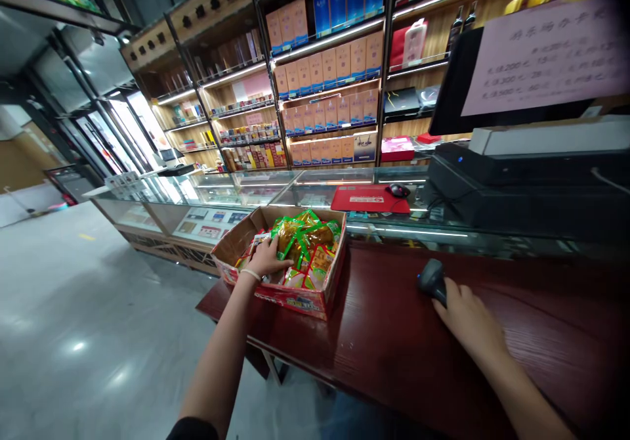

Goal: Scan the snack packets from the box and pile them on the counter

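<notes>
An open cardboard box (300, 302) with red printed sides sits on the dark red wooden table (378, 322). Inside lie several shiny snack packets (300, 243), green-edged ones on top and red-edged ones nearer the front. My left hand (267, 258) reaches over the box's near left side and rests on the packets, thumb and fingers apart; its fingertips partly cover the packets beneath. On the right, my right hand (467, 312) is wrapped round the handle of a dark barcode scanner (433, 279), held over the table with its head pointing up and left.
Behind the table runs a glass display counter (236, 187) bearing a red mouse pad (367, 198) and a black mouse (398, 190). A dark monitor (453, 85) with a handwritten paper sheet (546, 56) stands at right. Shelves of boxed goods (329, 66) line the wall.
</notes>
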Available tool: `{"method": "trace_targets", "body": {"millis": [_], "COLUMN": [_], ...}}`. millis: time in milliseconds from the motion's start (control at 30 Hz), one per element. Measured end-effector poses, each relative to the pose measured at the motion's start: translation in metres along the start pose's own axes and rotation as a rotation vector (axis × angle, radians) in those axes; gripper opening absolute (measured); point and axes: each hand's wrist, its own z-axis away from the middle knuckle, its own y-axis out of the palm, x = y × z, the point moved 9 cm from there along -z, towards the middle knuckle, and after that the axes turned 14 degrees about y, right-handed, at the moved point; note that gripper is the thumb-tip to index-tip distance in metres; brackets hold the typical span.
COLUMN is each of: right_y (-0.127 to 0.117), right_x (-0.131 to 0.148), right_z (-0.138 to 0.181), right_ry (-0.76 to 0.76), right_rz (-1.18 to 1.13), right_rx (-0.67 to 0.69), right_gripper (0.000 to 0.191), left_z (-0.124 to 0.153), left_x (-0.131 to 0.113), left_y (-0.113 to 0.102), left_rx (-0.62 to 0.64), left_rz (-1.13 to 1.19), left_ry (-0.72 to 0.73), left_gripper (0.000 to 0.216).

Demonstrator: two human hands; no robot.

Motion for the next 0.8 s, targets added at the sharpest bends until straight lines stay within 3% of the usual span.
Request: {"method": "trace_targets", "body": {"millis": [133,233,367,467,567,667,800], "right_y": [-0.011,-0.042,-0.09,-0.11,-0.127,-0.135,-0.135], "right_x": [0.011,0.026,0.057,0.085,0.099,0.094,0.078], "right_z": [-0.001,-0.004,-0.009,-0.013,-0.013,-0.013,-0.026], "right_ry": [-0.027,-0.049,-0.133,-0.213,-0.28,-0.312,-0.285], "right_rz": [-0.197,-0.449,-0.711,-0.749,-0.754,-0.803,-0.843], "right_rx": [0.054,-0.007,-0.045,-0.011,-0.178,-0.373,-0.331], "right_gripper": [0.045,0.052,0.041,0.04,0.042,0.038,0.048], "left_z": [-0.002,-0.006,0.0,0.011,0.019,0.012,0.001], "left_x": [-0.009,-0.016,-0.014,-0.01,-0.013,-0.043,-0.121], "left_y": [-0.003,-0.021,-0.038,-0.059,-0.076,-0.077,-0.074], "left_rx": [-0.061,-0.198,-0.329,-0.534,-0.761,-0.749,-0.605], "left_rz": [0.064,0.148,0.3,0.434,0.802,1.276,1.621], "left_ry": [0.036,0.068,-0.006,-0.069,-0.057,-0.007,0.059], "left_gripper": [0.084,0.058,0.041,0.035,0.037,0.043,0.045]}}
